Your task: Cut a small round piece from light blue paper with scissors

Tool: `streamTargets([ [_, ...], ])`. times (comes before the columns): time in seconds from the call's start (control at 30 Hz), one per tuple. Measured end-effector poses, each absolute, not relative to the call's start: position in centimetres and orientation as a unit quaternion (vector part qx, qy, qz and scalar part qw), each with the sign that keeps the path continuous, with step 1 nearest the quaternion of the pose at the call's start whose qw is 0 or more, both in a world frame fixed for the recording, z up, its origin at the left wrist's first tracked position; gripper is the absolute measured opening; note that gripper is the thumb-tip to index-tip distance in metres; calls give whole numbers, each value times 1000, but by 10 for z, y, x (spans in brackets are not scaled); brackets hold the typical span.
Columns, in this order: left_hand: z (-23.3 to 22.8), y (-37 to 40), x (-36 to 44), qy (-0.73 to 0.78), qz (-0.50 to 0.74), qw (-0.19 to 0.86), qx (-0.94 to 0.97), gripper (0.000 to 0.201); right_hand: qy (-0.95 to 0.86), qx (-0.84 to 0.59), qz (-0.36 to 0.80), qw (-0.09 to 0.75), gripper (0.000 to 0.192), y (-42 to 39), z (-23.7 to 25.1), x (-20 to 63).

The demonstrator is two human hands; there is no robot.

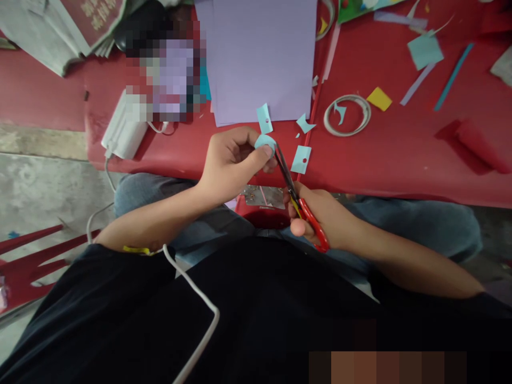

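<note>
My left hand (232,162) pinches a small rounded piece of light blue paper (264,142) just in front of the red table's near edge. My right hand (320,216) grips red-handled scissors (298,200); their blades point up and left and meet the blue piece at my left thumb. Both hands hover over my lap. Three light blue offcuts lie on the table beyond the hands: one with a hole (301,159), one strip (264,118) and one jagged bit (305,124).
A lilac paper sheet (262,58) lies on the red table (400,154). A white tape ring (347,114), yellow scrap (379,98), blue square (424,50) and coloured strips lie to the right. A white charger (122,130) with cable sits left, newspapers (60,26) behind.
</note>
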State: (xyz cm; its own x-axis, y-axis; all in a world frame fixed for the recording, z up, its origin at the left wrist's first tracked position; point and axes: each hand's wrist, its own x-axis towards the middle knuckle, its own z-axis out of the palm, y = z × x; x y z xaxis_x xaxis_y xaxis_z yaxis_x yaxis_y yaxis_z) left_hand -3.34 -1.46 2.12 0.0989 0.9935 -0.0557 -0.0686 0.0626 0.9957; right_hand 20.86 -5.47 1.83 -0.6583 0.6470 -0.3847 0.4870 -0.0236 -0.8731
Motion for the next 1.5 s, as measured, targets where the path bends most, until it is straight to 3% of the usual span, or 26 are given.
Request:
streamTargets([
  [0.3, 17, -18, -34, 443, 442, 575, 527, 28, -694, -411, 586, 79, 100, -56, 17, 208],
  [0.63, 16, -23, -34, 425, 404, 578, 568, 43, -710, -413, 563, 95, 99, -56, 17, 208],
  [0.97, 12, -24, -34, 409, 394, 618, 543, 43, -711, -417, 553, 124, 96, -57, 16, 208],
  [1.23, 12, -26, -31, 425, 399, 590, 558, 44, -708, -422, 549, 140, 87, -58, 16, 207],
  [1.5, 14, -26, -32, 422, 389, 599, 558, 45, -720, -428, 533, 115, 85, -58, 12, 209],
])
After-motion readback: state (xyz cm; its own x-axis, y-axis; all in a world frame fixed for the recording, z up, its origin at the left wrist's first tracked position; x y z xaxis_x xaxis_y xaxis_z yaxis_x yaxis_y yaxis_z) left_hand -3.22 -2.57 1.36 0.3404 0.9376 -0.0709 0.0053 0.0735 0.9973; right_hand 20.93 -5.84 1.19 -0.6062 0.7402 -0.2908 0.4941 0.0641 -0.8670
